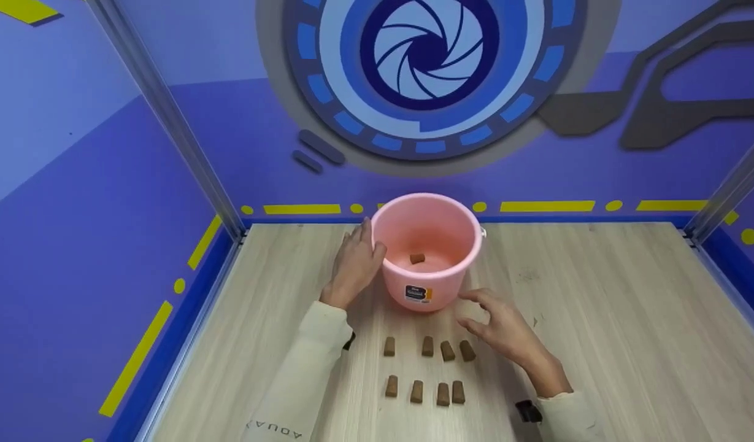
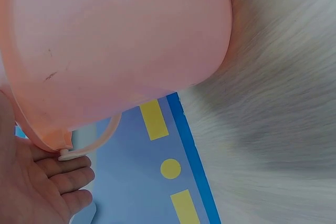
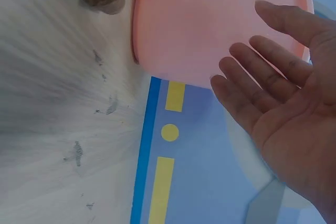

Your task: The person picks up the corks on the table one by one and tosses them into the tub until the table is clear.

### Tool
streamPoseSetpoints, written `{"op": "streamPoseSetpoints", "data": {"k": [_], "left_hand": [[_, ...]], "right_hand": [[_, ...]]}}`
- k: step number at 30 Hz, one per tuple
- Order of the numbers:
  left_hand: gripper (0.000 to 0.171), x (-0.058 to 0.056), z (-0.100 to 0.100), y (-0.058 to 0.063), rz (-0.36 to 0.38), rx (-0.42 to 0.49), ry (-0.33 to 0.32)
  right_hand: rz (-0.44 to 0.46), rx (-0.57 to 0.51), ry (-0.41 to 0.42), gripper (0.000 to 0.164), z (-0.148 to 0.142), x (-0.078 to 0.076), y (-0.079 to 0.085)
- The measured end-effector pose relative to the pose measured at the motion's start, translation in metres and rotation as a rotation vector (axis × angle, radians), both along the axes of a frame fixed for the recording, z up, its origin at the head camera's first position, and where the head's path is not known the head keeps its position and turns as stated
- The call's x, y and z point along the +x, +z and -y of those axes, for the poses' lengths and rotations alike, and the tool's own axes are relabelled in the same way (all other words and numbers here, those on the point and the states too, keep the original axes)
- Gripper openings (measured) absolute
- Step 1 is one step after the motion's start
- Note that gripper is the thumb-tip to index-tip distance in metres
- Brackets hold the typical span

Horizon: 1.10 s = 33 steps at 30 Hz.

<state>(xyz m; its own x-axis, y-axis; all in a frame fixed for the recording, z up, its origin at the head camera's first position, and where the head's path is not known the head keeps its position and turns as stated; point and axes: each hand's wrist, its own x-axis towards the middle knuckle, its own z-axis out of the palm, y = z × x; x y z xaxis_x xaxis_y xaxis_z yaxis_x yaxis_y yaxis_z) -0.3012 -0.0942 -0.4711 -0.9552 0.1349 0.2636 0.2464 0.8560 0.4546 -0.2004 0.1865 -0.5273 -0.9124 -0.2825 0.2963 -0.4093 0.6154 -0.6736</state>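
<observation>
A pink plastic bucket (image 1: pixel 426 288) stands upright at the back of the table, one brown cork stopper (image 1: pixel 417 258) lying on its bottom. My left hand (image 1: pixel 355 264) holds the bucket's left rim, thumb on the near side and fingers along the outside by the handle (image 2: pixel 97 148). To the right of the bucket, low over the table, is my right hand (image 1: pixel 502 325); its fingers are spread and relaxed with nothing between them. Tapered corks stand in two rows in front of the bucket, a back row (image 1: pixel 427 346) and a front row (image 1: pixel 417 391).
Blue-purple printed panels (image 1: pixel 137 202) wall the wooden table (image 1: pixel 603 319) at the left, back and right. Metal posts (image 1: pixel 192 153) rise at the back corners. A white handle pivot (image 1: pixel 483 233) juts from the bucket's right rim.
</observation>
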Motion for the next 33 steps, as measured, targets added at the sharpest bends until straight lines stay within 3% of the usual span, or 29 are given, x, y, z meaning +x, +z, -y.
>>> {"op": "streamPoseSetpoints", "data": {"k": [13, 24, 29, 33], "left_hand": [[0.066, -0.001, 0.000, -0.001, -0.002, 0.003, 0.001], [0.062, -0.002, 0.002, -0.002, -0.079, 0.010, -0.028], [0.063, -0.001, 0.002, -0.002, -0.062, 0.009, -0.024], [0.062, -0.002, 0.002, -0.003, -0.063, 0.006, -0.024]], "right_hand": [[0.155, 0.077, 0.080, 0.043, -0.006, 0.007, -0.019], [0.117, 0.167, 0.169, 0.043, -0.008, 0.008, -0.031], [0.173, 0.177, 0.168, 0.042, -0.007, 0.009, -0.035], [0.162, 0.191, 0.176, 0.041, -0.008, 0.009, -0.039]]}}
